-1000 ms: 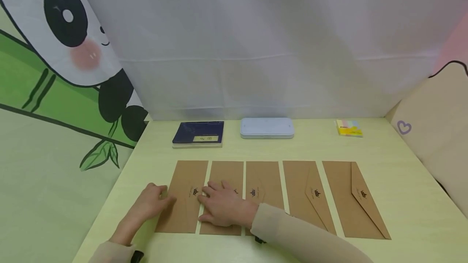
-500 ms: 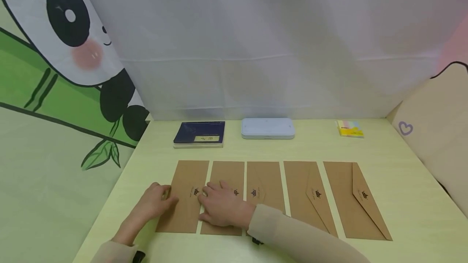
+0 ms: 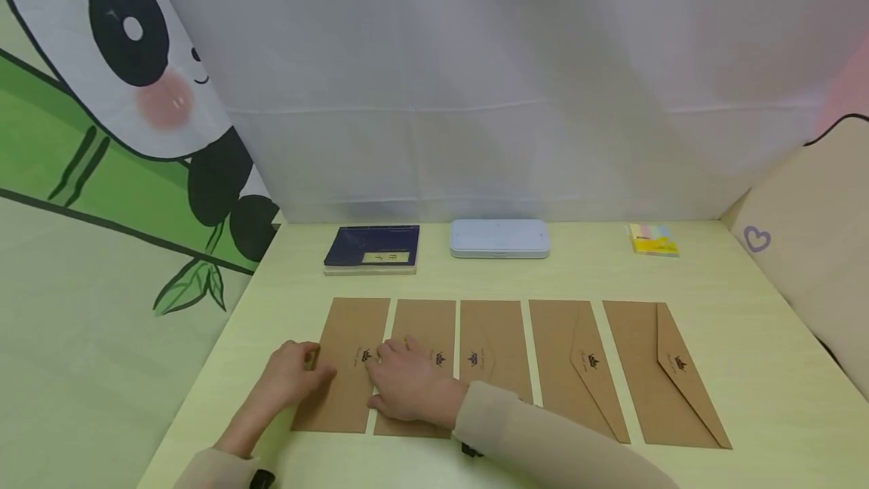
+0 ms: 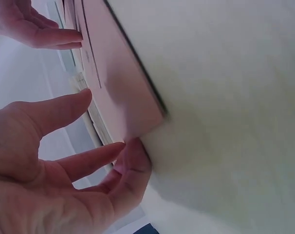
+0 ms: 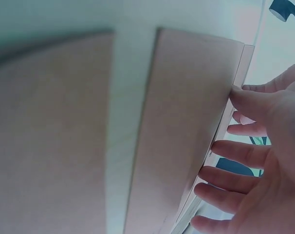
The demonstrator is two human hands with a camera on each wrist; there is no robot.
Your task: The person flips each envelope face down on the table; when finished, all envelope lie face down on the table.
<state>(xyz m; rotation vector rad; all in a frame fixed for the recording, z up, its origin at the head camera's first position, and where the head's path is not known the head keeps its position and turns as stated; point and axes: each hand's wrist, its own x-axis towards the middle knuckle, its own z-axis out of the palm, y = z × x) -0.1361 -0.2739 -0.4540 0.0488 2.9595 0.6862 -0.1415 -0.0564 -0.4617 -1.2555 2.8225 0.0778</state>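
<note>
Several brown paper envelopes lie in a row, each printed with a small crown. My left hand (image 3: 288, 376) is at the outer edge of the leftmost envelope (image 3: 342, 395). In the left wrist view its thumb and fingers (image 4: 96, 158) stand apart, fingertips right at the envelope's short edge (image 4: 147, 109). My right hand (image 3: 410, 383) lies across the second envelope (image 3: 426, 323), its spread fingertips along the gap beside the first. The right forearm covers the lower part of the third envelope (image 3: 492, 323). In the right wrist view the fingers (image 5: 235, 151) reach to an envelope's edge (image 5: 186, 112).
Farther right lie the fourth envelope (image 3: 553, 368) and the fifth envelope (image 3: 634, 376), flaps showing. Along the back stand a dark blue notebook (image 3: 366, 246), a pale blue case (image 3: 499, 238) and a yellow sticky-note pack (image 3: 653, 240). A white cloth (image 3: 475, 81) hangs behind the table.
The whole view has shifted slightly. Both hands stay nearly in place at the first two envelopes; the right forearm has drawn a little to the left.
</note>
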